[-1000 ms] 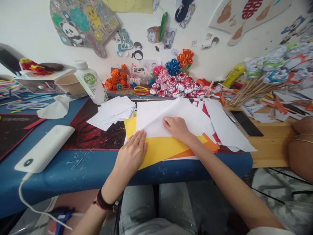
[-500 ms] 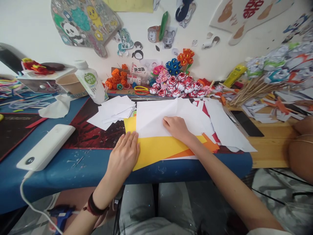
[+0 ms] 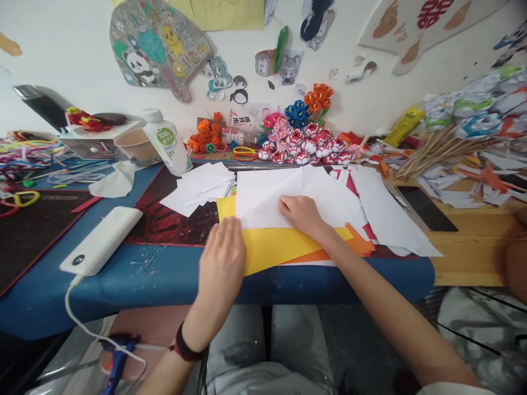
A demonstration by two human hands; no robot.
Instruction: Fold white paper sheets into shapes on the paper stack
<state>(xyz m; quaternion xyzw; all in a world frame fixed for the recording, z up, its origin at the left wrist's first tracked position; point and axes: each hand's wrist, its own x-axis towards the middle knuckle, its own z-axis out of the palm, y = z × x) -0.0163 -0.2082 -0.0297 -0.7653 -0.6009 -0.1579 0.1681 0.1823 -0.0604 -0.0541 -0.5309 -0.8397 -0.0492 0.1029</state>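
A white sheet of paper lies on top of a yellow sheet, with a faint slanting crease running toward its far edge. My left hand rests at the left edge of both sheets, its fingers stretched out side by side. On the middle of the white sheet sits my right hand, closed, fingers curled against the paper; the fingertips are hidden. An orange sheet sticks out from underneath at the right.
White paper pieces lie left of the sheets, more white paper to the right. A phone, power bank, bottle and red-white paper flowers surround them. Part of another person shows at far right.
My left hand has shifted slightly up along the paper's left edge, and its fingers are more upright and closer together. The right hand stays on the white sheet. The view has shifted left.
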